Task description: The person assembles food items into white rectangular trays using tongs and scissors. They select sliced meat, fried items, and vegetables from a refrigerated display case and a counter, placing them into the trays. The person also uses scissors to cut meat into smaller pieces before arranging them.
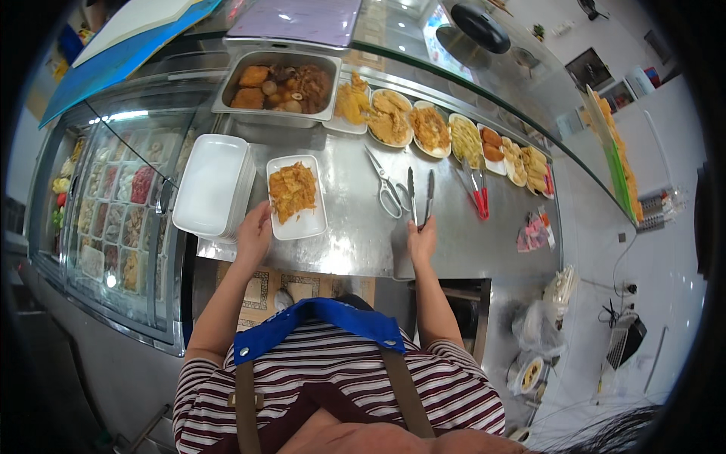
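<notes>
A small white tray (pixel 304 227) with chopped golden-brown fried food (pixel 293 191) rests on the steel counter. My left hand (pixel 255 231) is at the tray's left edge, fingers closed against its rim. To the left of it stands a stack of white trays (pixel 212 181). In my right hand (pixel 422 244) is a pair of tongs (pixel 413 198) with dark tips, pointing away from me, arms apart with nothing between them. White-handled scissors (pixel 387 193) lie on the counter just left of the tongs.
A steel pan (pixel 330 91) of braised food stands at the back. White oval plates (pixel 391 144) of fried food line the counter's far side. Red-handled tongs (pixel 481 203) lie at right, near a pink packet (pixel 532 234). A glass-topped case (pixel 113 204) stands left.
</notes>
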Demonstrator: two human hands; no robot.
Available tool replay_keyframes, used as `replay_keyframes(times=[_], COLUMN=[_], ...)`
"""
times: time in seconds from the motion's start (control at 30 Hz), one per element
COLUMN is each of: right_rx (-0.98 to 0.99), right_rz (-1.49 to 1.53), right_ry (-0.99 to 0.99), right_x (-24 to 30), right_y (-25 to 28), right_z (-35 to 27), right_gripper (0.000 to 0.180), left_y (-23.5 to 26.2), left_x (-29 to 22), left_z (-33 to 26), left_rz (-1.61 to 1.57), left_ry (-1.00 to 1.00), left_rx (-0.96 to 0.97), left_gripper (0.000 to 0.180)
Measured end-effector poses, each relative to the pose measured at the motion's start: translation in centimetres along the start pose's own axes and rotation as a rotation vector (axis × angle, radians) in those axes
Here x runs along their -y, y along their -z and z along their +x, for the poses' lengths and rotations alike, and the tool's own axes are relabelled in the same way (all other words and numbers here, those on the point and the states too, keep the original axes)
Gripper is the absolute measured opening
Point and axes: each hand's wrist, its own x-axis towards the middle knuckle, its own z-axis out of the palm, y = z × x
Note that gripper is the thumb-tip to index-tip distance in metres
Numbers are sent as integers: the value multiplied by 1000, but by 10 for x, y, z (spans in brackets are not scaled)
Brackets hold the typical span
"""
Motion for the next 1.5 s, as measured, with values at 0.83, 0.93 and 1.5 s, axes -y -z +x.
replay_keyframes(times=[0.83, 0.93, 1.5], right_rx=[-272, -566, 86], right_rz=[-381, -455, -311], right_ry=[-197, 35, -198], right_x=[-113, -114, -20], right_y=[57, 37, 3], right_z=[205, 191, 91], right_gripper=[65, 50, 62], left_y=[177, 175, 178], left_x=[61, 89, 18], left_z=[63, 65, 78], left_rz=[545, 565, -383], left_ry=[120, 113, 436], left_rx=[-352, -253, -326], left_gripper=[30, 28, 20])
